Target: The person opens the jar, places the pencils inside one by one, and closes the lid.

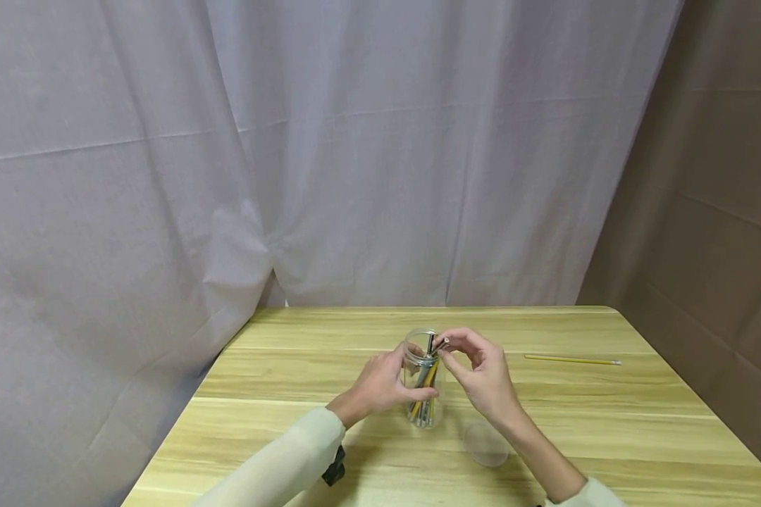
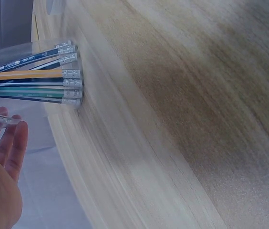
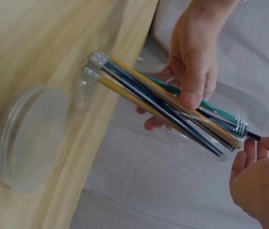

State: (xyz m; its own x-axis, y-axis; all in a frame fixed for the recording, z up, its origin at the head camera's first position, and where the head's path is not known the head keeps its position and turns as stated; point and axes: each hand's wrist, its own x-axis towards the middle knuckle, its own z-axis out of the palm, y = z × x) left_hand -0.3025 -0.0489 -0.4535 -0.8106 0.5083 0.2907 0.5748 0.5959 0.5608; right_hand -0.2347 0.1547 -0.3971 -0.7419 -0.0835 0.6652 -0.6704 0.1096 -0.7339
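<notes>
My left hand (image 1: 383,384) grips a clear jar (image 1: 440,412) round its side, thumb across the front. Inside stand several pencils (image 2: 34,81), striped in dark blue, yellow and green, their erasers at the jar's bottom. At the open mouth my right hand (image 1: 485,373) pinches the end of a dark pencil (image 1: 442,346) between thumb and fingers. In the right wrist view, this dark pencil (image 3: 253,136) sticks out past the rim, the rest of it within the jar. Both hands (image 3: 196,57) show in that view.
A round clear lid (image 1: 485,445) lies on the wooden table (image 1: 279,380), near my right forearm. Farther right rests a single yellow pencil (image 1: 572,360). Grey curtains (image 1: 368,155) hang behind the table, and a brown one (image 1: 710,211) hangs on the right.
</notes>
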